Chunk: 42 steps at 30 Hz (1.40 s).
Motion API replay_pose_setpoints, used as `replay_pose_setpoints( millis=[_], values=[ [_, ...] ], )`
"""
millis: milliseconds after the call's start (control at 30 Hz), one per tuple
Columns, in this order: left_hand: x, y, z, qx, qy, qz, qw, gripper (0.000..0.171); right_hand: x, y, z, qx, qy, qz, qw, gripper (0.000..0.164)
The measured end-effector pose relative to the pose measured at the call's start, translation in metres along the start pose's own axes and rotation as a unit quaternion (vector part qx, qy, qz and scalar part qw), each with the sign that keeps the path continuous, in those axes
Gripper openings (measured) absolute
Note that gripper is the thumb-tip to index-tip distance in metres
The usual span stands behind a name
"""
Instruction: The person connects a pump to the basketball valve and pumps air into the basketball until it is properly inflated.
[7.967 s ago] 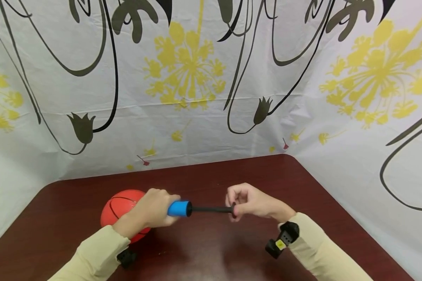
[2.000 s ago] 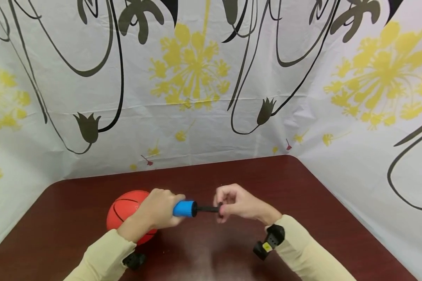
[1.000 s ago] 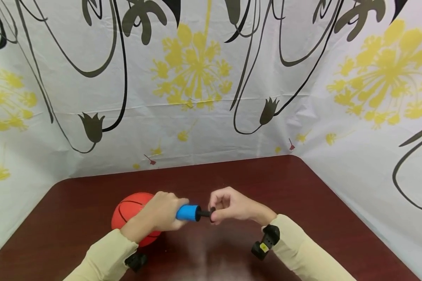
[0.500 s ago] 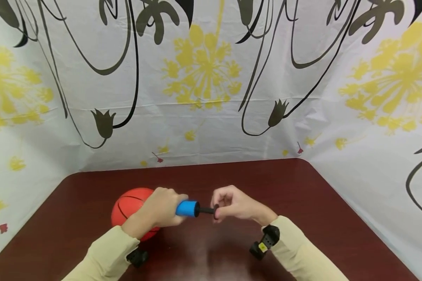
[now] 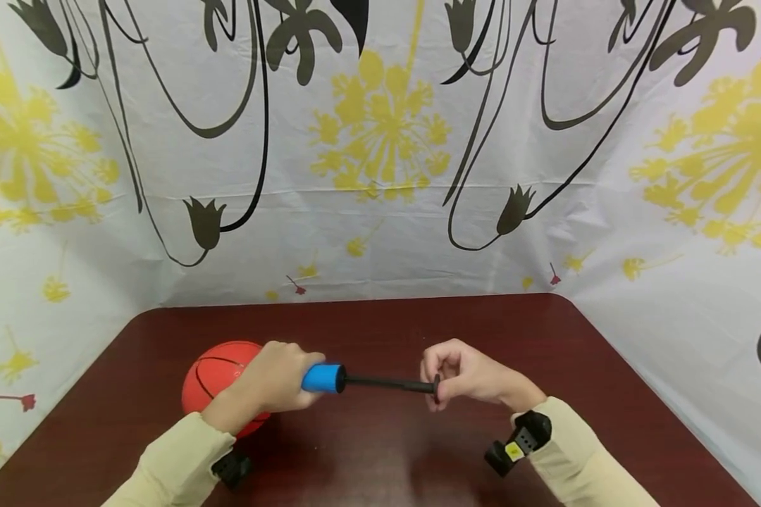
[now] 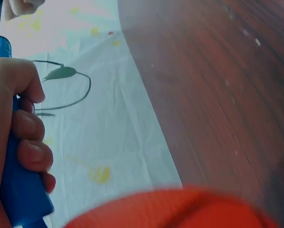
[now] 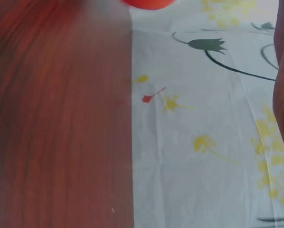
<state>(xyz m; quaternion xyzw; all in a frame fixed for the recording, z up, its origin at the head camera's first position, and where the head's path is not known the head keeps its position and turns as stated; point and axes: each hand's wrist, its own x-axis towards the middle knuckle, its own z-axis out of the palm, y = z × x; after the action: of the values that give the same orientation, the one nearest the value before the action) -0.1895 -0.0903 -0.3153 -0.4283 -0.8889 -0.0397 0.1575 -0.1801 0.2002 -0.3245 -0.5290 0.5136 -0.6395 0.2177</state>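
Observation:
In the head view my left hand (image 5: 282,377) grips the blue barrel of a hand pump (image 5: 322,378); the left wrist view shows its fingers (image 6: 32,154) curled round the blue body. A thin black rod runs out of the barrel to the right. At the rod's far end my right hand (image 5: 472,377) pinches the small dark handle between thumb and fingers. The orange ball (image 5: 212,377) with black basketball lines sits on the table behind the left hand and wrist, which cover part of it. Only the edge of the right hand shows in the right wrist view.
The dark reddish-brown table (image 5: 380,451) has rounded far corners. A white curtain (image 5: 368,232) printed with yellow and dark plant shapes surrounds its back and sides. Black wrist cameras are strapped over both pale sleeves (image 5: 177,458).
The rod went from long, to nearly pushed in about a second ago, and is now drawn far out again as the hands moved apart. The head view has shifted slightly.

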Motion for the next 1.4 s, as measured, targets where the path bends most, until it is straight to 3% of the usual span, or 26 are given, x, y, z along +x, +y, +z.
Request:
replay_pose_setpoints(
  millis=[200, 367, 500, 633, 733, 900, 1000, 1100, 1200, 1400],
  values=[
    [0.012, 0.012, 0.003, -0.013, -0.002, 0.005, 0.9999, 0.021, 0.027, 0.019, 0.009, -0.064, 0.044, 0.023, 0.997, 0.026],
    [0.009, 0.018, 0.009, -0.039, 0.003, 0.018, 0.9991, 0.021, 0.033, 0.023, 0.014, -0.106, 0.048, 0.059, 0.991, 0.022],
    [0.003, 0.012, 0.008, -0.047, 0.008, 0.024, 0.9986, 0.021, 0.021, 0.009, 0.010, -0.076, 0.033, 0.075, 0.994, 0.025],
    [-0.001, 0.003, 0.007, -0.037, -0.004, 0.009, 0.9993, 0.020, -0.001, -0.003, 0.002, -0.008, 0.020, 0.050, 0.999, 0.028],
    [0.001, 0.003, 0.009, -0.031, -0.023, 0.007, 0.9992, 0.020, -0.010, 0.002, 0.003, 0.016, 0.021, 0.034, 0.999, 0.029],
    [0.013, 0.019, 0.010, -0.042, -0.025, 0.018, 0.9986, 0.019, 0.004, 0.018, 0.015, -0.026, 0.055, 0.023, 0.998, 0.027],
    [0.019, 0.026, 0.007, -0.052, -0.003, 0.017, 0.9985, 0.020, 0.016, 0.017, 0.018, -0.083, 0.081, 0.027, 0.993, 0.023],
    [0.021, 0.026, 0.004, -0.054, -0.001, 0.023, 0.9983, 0.020, 0.020, 0.011, 0.017, -0.113, 0.076, 0.044, 0.990, 0.018],
    [0.017, 0.021, 0.002, -0.053, -0.014, 0.025, 0.9982, 0.020, 0.013, 0.003, 0.014, -0.084, 0.054, 0.049, 0.994, 0.017],
    [0.004, 0.005, -0.004, -0.016, 0.002, -0.001, 0.9999, 0.021, -0.006, -0.011, 0.004, -0.014, 0.011, 0.001, 1.000, 0.019]
  ],
)
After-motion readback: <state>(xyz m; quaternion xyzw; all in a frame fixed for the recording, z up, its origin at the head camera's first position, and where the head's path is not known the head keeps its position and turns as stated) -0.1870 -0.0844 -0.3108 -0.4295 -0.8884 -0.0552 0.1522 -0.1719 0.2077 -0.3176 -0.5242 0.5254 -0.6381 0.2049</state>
